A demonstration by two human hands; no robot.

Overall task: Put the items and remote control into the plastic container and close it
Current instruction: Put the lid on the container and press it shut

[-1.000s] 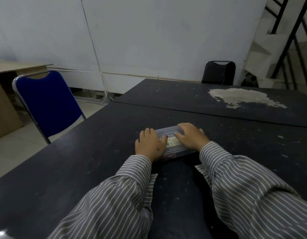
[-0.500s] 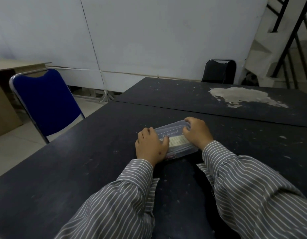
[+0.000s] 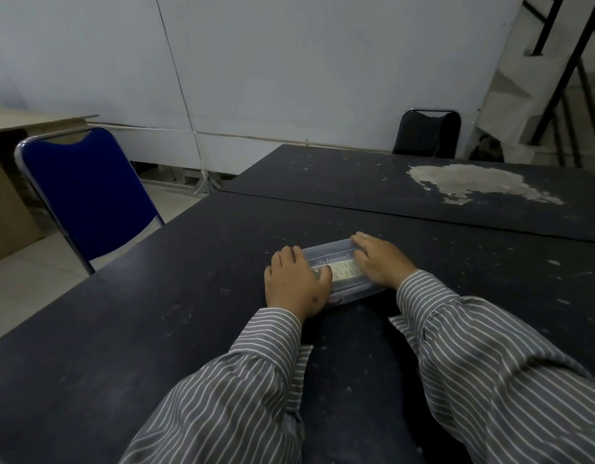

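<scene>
Right hand [image 3: 379, 259] flattened from its curled grip, left hand [image 3: 296, 284] likewise, both pressing the clear rectangular plastic container's lid [image 3: 336, 262] down; closing looked nearly done.

- The right hand [image 3: 381, 261], which half a second ago curled around the far right corner of the clear rectangular plastic container [image 3: 339, 269], now lies flat, palm down, on the right part of its lid.
- The left hand [image 3: 296, 284] sits flatter over the left end, thumb laid onto the lid.
- The container, angled a moment ago, now lies more level on the dark scuffed table [image 3: 189, 296].
</scene>
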